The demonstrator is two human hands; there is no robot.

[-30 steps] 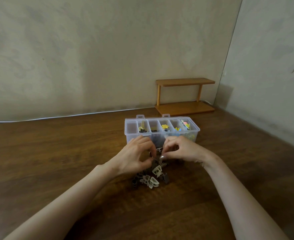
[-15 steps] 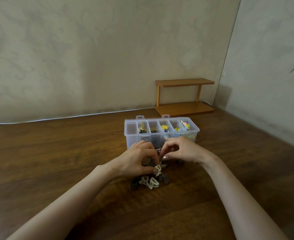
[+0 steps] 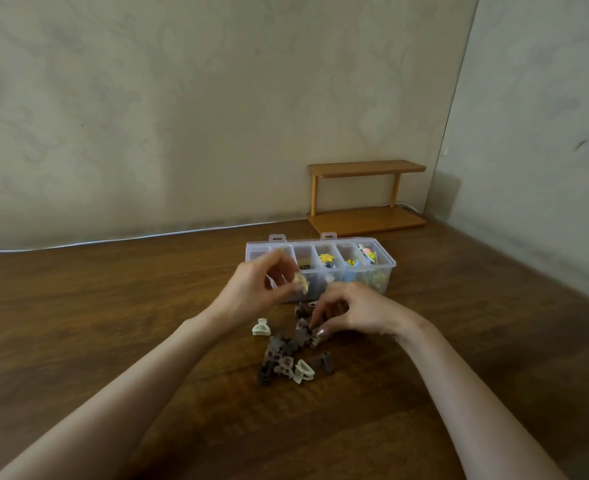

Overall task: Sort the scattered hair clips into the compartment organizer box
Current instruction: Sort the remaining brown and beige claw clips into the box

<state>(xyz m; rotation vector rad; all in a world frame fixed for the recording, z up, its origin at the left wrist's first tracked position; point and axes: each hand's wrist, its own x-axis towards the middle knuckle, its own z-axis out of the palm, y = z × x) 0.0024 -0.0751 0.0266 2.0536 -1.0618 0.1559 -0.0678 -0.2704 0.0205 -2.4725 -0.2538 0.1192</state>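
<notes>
Two hands: left hand [image 3: 256, 291] pinches a cream clip [image 3: 302, 282] raised near the organizer box [image 3: 384, 287]; right hand [image 3: 358, 310] curls into the pile [image 3: 284, 353], grip unclear — a loose pinch may drop the clip into a wrong compartment.

The left grip [image 3: 255, 292] is pinching a cream hair clip [image 3: 301, 282] raised in front of the clear organizer box [image 3: 391, 268]. The right grip [image 3: 358, 311] is curling its fingertips [image 3: 320, 332] into the pile of clips [image 3: 286, 355] lying on the worktop [image 3: 113, 323].
</notes>
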